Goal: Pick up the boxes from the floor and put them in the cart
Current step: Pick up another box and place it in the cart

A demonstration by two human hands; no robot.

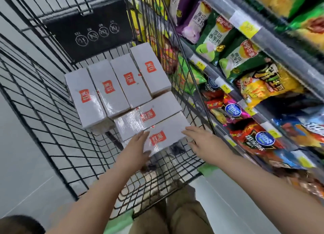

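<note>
We note both hands flat, fingers apart: left hand (138, 146) and right hand (201, 139) flank the nearest white red-labelled cardboard box (164, 135), lying between them inside the black wire cart (57, 128), five like boxes beyond the fingertips.

Black wire cart (57, 121) fills left and centre of frame. Six white boxes w/ red labels inside: four side by side in a row, centre of frame, two more crosswise below them. Nearest box (168, 134) lower centre, between both hands. Left hand (138, 146) flat on its left end, fingers spread, not gripping. Right hand (201, 137) open at its right end, fingertips touching or just beside the corner, can't tell which. Black flap (87, 35) w/ white round icons at upper left, on cart's far wall. Shelves (280, 46) of snack bags down right side of frame, yellow price tags on edges. Grey floor (21, 163) at left.
</note>
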